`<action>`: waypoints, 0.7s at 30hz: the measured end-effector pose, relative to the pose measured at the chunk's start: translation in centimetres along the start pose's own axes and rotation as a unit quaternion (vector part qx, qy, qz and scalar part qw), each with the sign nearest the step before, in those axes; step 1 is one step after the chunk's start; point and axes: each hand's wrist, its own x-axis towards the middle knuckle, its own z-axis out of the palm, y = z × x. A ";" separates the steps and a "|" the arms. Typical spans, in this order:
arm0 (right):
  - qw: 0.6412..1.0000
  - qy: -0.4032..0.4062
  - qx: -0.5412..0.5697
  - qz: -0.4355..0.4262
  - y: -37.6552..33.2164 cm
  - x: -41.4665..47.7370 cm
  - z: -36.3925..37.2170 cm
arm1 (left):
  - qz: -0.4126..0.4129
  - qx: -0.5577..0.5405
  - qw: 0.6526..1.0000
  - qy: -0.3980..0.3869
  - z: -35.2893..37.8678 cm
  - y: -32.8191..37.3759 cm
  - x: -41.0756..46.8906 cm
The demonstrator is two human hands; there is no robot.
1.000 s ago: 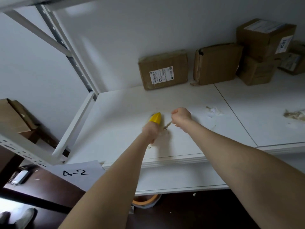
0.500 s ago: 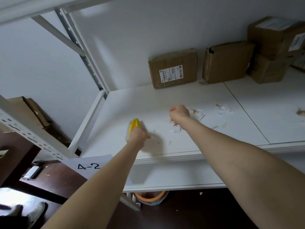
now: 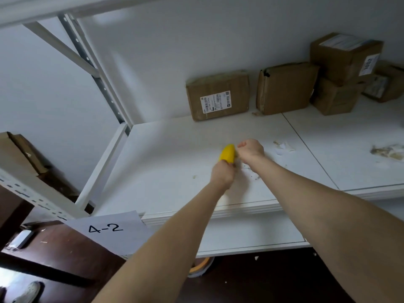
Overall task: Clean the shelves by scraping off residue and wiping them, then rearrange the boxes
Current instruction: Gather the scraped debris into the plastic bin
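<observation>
Several residue patches (image 3: 283, 147) on white shelf (image 3: 166, 162)

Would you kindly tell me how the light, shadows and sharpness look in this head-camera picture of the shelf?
Head view: soft, even light, with a pale glare patch on the back wall; the left hand and yellow scraper cast a faint shadow on the shelf; the wide lens slants the frame post; the box label print is too soft to read.

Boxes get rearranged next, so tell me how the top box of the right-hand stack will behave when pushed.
The top box overhangs the lower box, so a push could slide or tip it off. Its square, uncrushed cardboard suggests it stays stiff when lifted. Weight cannot be told.
</observation>
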 end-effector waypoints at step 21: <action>0.999 0.005 0.018 0.034 1.8 2.9 -2.1 | 0.034 0.167 0.984 0.050 -4.1 -0.1 7.8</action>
